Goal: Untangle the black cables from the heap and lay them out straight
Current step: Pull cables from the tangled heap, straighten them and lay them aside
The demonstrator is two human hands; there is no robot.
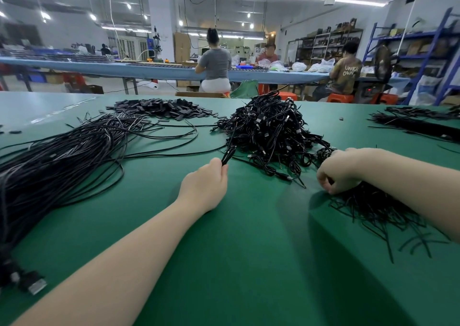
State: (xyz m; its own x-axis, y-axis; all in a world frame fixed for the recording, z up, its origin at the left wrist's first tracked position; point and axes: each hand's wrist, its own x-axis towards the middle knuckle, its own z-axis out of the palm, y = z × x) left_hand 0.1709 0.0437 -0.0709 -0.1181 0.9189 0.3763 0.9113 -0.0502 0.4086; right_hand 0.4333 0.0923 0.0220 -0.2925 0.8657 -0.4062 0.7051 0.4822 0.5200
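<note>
Left hand (204,186): grip closed. The fingers are curled into a fist around the ends of a few black cables (227,154), which leave the top of the fist and run up and away into the heap. The fist is near the green tabletop (224,251); contact with it cannot be confirmed.

Right hand (339,170): grip closed, fingers curled under. It presses on or clutches a bundle of black cable ends (373,206) that fans out beneath the wrist and forearm toward the near right. Whether the fingers enclose individual strands cannot be determined.

Between the two grips, and just beyond them, stands the heap of tangled black cables (271,129), piled high, with connector plugs visible among the loops. Its near edge touches the right hand's knuckles.

Outward from the left grip, on its far side, a large sheaf of long black cables (62,161) lies roughly straight, running from the near left corner toward the middle of the tabletop. Beyond that sheaf is a low pile of small black flat pieces (161,109).

Beyond the right grip, at the far right edge, lies another bundle of black cables (418,124).
</note>
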